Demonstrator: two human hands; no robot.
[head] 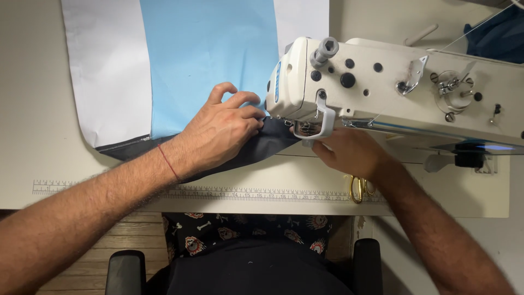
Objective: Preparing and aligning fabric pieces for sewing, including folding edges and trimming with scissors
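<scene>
Under the left hand (221, 136) lies a piece of dark cloth (262, 150). It sits flat on the pale table (33, 109). A sheet of light blue cloth (210, 54) and a sheet of white cloth (109, 65) lie just past that hand, joined to the dark piece along one edge.

This hand is pressed down on the cloth. Its fingers are curled and bunched, and the fingertips (256, 117) nip the fabric right beside the head of the white sewing machine (393, 87).

On the other side, the right hand (349, 153) rests low, just under the machine's head. Its fingers go in behind the metal guard near the needle, so I cannot tell if they are spread or pinching anything. They seem to touch the dark cloth there, but the view is poor.

Close to the right wrist lie small gold scissors (357, 188). A long ruler strip (218, 194) is printed along the table edge, near both arms. A thin red string (169, 163) is tied round the left wrist.

I think the cloth is light, soft and floppy. It will bend and slide easily, and it can bunch up. A flat palm holds it still best. The folded edge close to the needle is a good place to hold it, with fingers on both sides. It should not break, but it could wrinkle or slip crooked.
</scene>
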